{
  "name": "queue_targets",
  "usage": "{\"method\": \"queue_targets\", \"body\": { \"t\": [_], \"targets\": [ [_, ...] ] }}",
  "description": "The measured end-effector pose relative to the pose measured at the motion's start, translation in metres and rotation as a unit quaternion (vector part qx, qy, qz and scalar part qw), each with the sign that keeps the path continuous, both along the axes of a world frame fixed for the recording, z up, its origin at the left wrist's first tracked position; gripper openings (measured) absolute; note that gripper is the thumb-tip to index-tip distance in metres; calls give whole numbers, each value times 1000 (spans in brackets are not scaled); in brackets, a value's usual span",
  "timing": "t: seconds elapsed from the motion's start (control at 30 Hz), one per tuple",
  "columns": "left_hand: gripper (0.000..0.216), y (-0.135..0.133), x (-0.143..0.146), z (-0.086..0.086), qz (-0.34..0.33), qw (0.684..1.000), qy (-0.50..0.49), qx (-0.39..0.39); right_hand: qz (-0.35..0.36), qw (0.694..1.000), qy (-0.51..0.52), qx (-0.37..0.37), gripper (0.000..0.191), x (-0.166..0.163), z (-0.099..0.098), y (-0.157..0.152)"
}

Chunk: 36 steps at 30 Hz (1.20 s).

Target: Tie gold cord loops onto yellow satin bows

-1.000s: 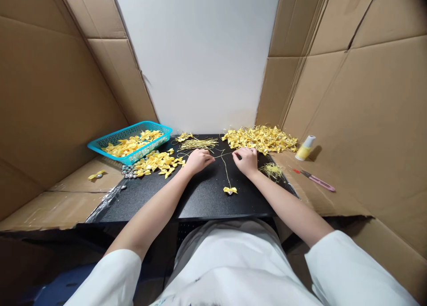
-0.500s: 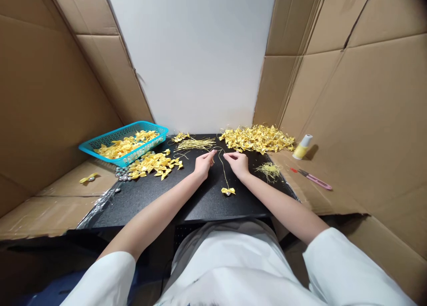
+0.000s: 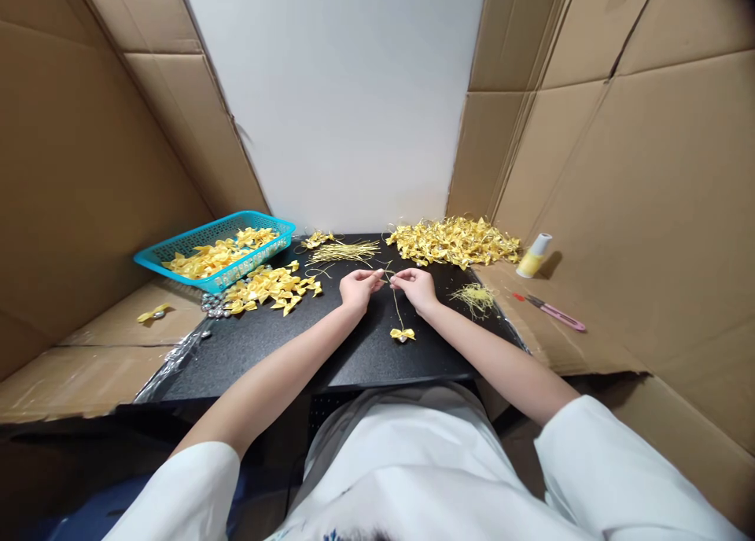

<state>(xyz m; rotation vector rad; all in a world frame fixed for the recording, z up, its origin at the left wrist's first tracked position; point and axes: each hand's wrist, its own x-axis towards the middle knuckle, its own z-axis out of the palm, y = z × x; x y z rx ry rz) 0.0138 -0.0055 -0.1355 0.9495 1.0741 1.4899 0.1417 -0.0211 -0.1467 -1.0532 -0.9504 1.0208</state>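
Note:
Over the middle of the black table [image 3: 248,360], my left hand [image 3: 359,289] and my right hand [image 3: 416,288] face each other with a small gap between the fingertips. Both pinch a thin yellow cord [image 3: 397,305], with short ends of it poking up between them. From there the cord runs down to a yellow ribbon bow [image 3: 403,335] with a shiny bead at its centre, which lies on the table nearer to my body. Exactly how the cord crosses at the fingertips is too small to make out.
A turquoise basket [image 3: 147,258] of yellow bows stands at left, beside loose bows [image 3: 274,285] and silvery beads [image 3: 215,305]. Cut cords [image 3: 345,252] and a heap of corded bows [image 3: 454,241] lie behind. At right are cord scraps [image 3: 475,297], a thread spool [image 3: 534,258] and pink-handled snips [image 3: 557,314].
My hands have come closer together and slightly lower, and the cord's short ends now cross between the fingertips. The bow stays on the table. The view has shifted slightly.

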Motion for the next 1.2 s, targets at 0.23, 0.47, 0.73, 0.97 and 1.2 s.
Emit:
{"method": "queue_targets", "body": {
  "t": [0.23, 0.47, 0.73, 0.97, 1.2],
  "targets": [
    [37, -1, 3, 3, -2, 998, -63, 8, 60, 986, 146, -54, 17, 4, 7, 0],
    [40, -6, 5, 4, -20, 996, -75, 33, 108, 969, 206, -82, 19, -1, 9, -4],
    [43, -9, 5, 5, -48, 995, -71, 42, 108, 958, 246, -100, 23, -3, 12, -8],
    [47, -8, 5, 4, -70, 995, -65, 25, 119, 951, 259, -116, 18, -3, 17, -11],
    [49, -6, 4, 0, -90, 995, -43, 31, 125, 948, 262, -129, 17, -4, 14, -11]
  ]
}}
